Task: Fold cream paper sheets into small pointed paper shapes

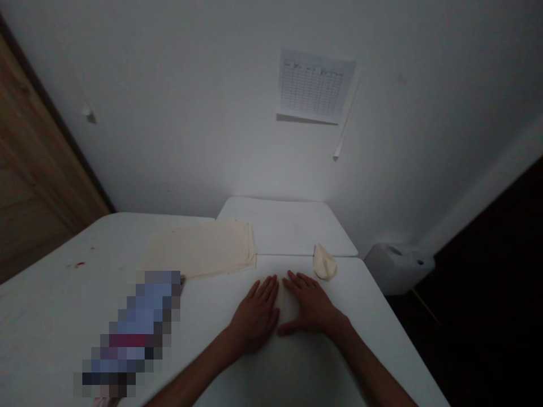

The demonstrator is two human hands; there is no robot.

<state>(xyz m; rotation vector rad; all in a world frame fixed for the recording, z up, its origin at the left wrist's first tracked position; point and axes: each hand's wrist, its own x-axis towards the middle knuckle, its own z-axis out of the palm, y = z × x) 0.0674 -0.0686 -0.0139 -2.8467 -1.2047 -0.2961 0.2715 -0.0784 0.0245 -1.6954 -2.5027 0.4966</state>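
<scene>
My left hand [255, 316] and my right hand [311, 306] lie flat side by side on the white table [55, 316], fingers stretched out and pointing away from me. Between and under them a pale piece [285, 299], cloth or dough sheet, is pressed flat; I cannot tell which. A folded cream piece [324, 262] sits just beyond my right hand. A stack of cream sheets [203, 247] lies beyond my left hand.
A blurred-out patch [136, 333] covers something at the near left of the table. A second white surface [288, 226] adjoins at the back. A paper chart [314, 86] hangs on the wall. A white bin [399, 265] stands at right; a wooden door [29, 186] at left.
</scene>
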